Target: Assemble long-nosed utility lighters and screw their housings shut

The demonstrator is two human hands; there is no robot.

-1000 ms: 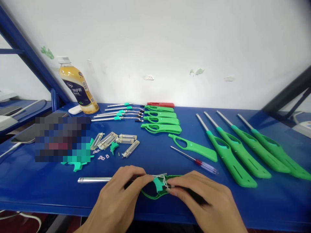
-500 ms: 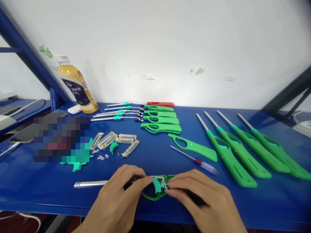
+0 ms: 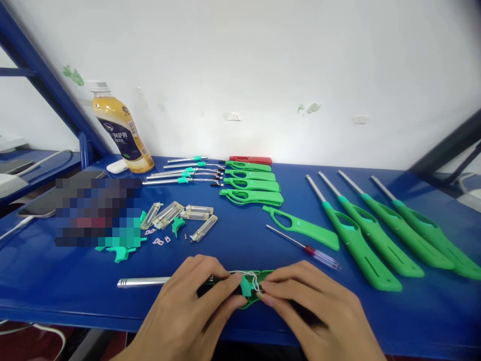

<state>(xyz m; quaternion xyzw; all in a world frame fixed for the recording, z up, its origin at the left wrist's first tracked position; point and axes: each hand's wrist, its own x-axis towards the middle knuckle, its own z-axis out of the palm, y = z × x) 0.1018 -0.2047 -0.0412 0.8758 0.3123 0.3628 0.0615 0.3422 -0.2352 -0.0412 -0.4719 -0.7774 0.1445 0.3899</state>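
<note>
Left hand (image 3: 188,301) pinches the trigger (image 3: 246,287), right hand (image 3: 319,296) grips the wires (image 3: 256,280) near their end, apparently steadying both over the shell (image 3: 265,275) at six o'clock; screwdriver (image 3: 321,257) lies handy at four!

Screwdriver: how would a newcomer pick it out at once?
On the blue table, look beyond the right hand, left of the four long green lighters. There the screwdriver lies beside a green handle shell, set apart by its translucent, red-collared handle.
</note>
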